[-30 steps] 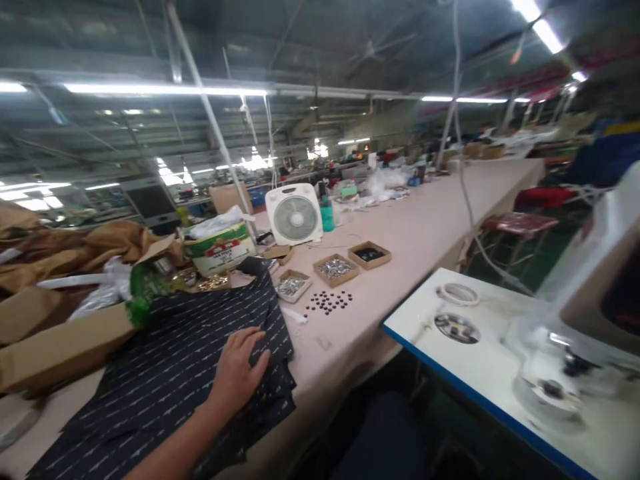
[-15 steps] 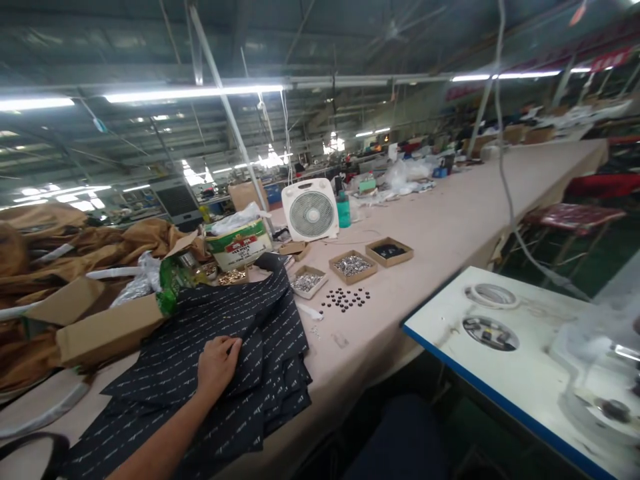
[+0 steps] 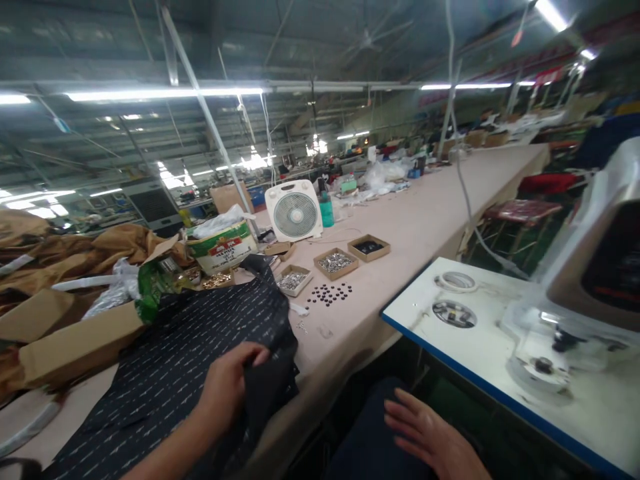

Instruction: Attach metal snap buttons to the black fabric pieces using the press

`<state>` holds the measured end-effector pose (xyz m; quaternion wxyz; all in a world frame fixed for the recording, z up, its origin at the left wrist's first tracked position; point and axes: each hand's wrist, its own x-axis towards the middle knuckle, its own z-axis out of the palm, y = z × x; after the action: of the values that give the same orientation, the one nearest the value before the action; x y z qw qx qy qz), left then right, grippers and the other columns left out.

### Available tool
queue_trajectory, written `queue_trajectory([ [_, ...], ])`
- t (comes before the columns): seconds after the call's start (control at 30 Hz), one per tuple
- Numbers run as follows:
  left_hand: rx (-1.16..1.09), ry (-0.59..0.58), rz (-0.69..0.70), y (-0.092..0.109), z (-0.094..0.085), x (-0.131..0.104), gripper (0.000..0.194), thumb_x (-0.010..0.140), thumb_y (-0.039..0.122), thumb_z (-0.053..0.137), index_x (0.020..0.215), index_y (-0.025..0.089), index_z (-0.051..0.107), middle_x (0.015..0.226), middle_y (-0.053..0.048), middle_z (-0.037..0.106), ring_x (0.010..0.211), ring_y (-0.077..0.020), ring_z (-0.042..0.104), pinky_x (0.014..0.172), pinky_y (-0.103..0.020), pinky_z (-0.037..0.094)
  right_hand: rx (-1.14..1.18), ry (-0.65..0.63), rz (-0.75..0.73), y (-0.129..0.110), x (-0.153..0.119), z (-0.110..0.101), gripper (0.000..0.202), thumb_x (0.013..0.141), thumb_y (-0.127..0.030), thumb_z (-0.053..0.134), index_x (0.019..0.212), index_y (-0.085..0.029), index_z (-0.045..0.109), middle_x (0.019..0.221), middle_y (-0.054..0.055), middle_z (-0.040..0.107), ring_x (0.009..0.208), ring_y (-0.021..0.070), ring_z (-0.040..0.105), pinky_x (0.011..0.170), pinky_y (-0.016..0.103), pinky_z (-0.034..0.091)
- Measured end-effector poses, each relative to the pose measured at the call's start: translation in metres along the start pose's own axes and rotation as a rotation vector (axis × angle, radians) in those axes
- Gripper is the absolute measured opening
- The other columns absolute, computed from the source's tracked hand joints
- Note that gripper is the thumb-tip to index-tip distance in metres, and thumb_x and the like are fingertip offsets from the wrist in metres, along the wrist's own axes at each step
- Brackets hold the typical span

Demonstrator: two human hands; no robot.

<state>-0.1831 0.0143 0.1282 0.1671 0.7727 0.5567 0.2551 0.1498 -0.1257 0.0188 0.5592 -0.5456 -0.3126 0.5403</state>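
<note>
My left hand is closed on the edge of a dark fabric piece with rows of small white print. The gripped part is lifted and folds over at the table's front edge. More of the same fabric lies spread over the table to the left. My right hand is held low over my lap with its fingers stretched and apart, and nothing is in it. To its right stands a white sewing machine on a white tabletop with a blue edge.
Cardboard trays of small metal parts and loose black buttons lie on the long table. A white box fan, a green bottle and a printed carton stand behind. An open cardboard box is at left.
My left hand has closed on the fabric and lifted its edge toward me. My right hand has come into view at the lower right. The view has turned to the right.
</note>
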Motion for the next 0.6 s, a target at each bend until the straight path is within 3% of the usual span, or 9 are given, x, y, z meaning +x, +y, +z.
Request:
queue_trajectory([
  [0.07,0.098,-0.092,0.199,0.023,0.038,-0.032,0.027,0.096,0.036,0.048,0.088,0.025,0.070,0.082,0.000,0.072,0.075,-0.0166,0.067,0.068,-0.026,0.047,0.176,-0.168,0.034,-0.020,0.011,0.033,0.077,0.078,-0.080,0.059,0.131,-0.023,0.065,0.127,0.018,0.069,0.114,0.0362,0.067,0.093,0.052,0.056],
  [0.13,0.150,-0.158,0.396,0.041,0.076,-0.059,0.023,0.096,0.031,0.048,0.091,0.025,0.070,0.082,-0.001,0.072,0.072,-0.0163,0.068,0.065,-0.026,0.048,0.218,-0.304,0.014,-0.037,0.019,0.061,0.070,0.082,-0.069,0.065,0.135,-0.023,0.061,0.128,0.015,0.069,0.114,0.0342,0.066,0.095,0.050,0.054],
  [0.23,0.119,-0.278,0.552,0.062,0.112,-0.078,0.012,0.086,0.023,0.059,0.094,0.024,0.069,0.080,-0.001,0.072,0.069,-0.0180,0.070,0.061,-0.027,0.051,0.042,-0.269,-0.093,-0.047,0.029,0.078,0.063,0.073,-0.052,0.081,0.125,-0.020,0.068,0.118,0.010,0.074,0.107,0.0335,0.067,0.095,0.046,0.053],
  [0.33,-0.024,-0.249,0.653,0.078,0.102,-0.069,0.020,0.085,0.020,0.063,0.104,0.024,0.068,0.087,-0.002,0.073,0.075,-0.0169,0.070,0.067,-0.026,0.055,-0.077,-0.127,-0.131,-0.039,0.032,0.058,0.045,0.072,-0.051,0.081,0.101,-0.017,0.075,0.100,0.007,0.077,0.097,0.0327,0.069,0.092,0.045,0.053],
  [0.4,-0.096,-0.080,0.711,0.085,0.078,-0.047,0.028,0.089,0.018,0.061,0.117,0.023,0.064,0.104,-0.006,0.071,0.094,-0.0168,0.068,0.082,-0.027,0.056,-0.022,-0.088,-0.088,-0.032,0.027,0.033,0.042,0.074,-0.053,0.080,0.094,-0.016,0.075,0.094,0.007,0.078,0.092,0.0321,0.070,0.089,0.045,0.054],
  [0.47,-0.049,0.139,0.742,0.089,0.057,-0.015,0.039,0.087,0.021,0.068,0.125,0.025,0.060,0.119,-0.009,0.066,0.111,-0.0215,0.062,0.098,-0.036,0.051,0.040,-0.044,-0.049,-0.029,0.017,0.009,0.043,0.073,-0.053,0.082,0.097,-0.017,0.075,0.096,0.008,0.079,0.092,0.0321,0.071,0.091,0.046,0.054],
  [0.5,-0.026,0.178,0.720,0.091,0.052,0.003,0.052,0.084,0.029,0.074,0.133,0.025,0.056,0.132,-0.011,0.061,0.123,-0.0259,0.056,0.108,-0.042,0.046,0.059,-0.020,-0.042,-0.029,0.011,-0.001,0.044,0.073,-0.052,0.083,0.098,-0.017,0.075,0.098,0.008,0.079,0.094,0.0322,0.072,0.093,0.046,0.054],
  [0.53,-0.023,0.141,0.668,0.093,0.052,0.021,0.068,0.080,0.039,0.078,0.141,0.024,0.050,0.145,-0.013,0.053,0.134,-0.0300,0.048,0.115,-0.048,0.038,0.073,0.004,-0.040,-0.030,0.004,-0.010,0.043,0.073,-0.051,0.083,0.099,-0.017,0.076,0.100,0.009,0.079,0.097,0.0325,0.072,0.095,0.047,0.053],
  [0.6,-0.099,-0.123,0.568,0.098,0.064,0.053,0.094,0.073,0.053,0.080,0.151,0.022,0.038,0.159,-0.015,0.038,0.145,-0.0343,0.036,0.122,-0.052,0.029,0.092,0.052,-0.045,-0.033,-0.008,-0.023,0.042,0.073,-0.050,0.084,0.100,-0.018,0.077,0.101,0.009,0.079,0.101,0.0332,0.071,0.099,0.048,0.052],
])
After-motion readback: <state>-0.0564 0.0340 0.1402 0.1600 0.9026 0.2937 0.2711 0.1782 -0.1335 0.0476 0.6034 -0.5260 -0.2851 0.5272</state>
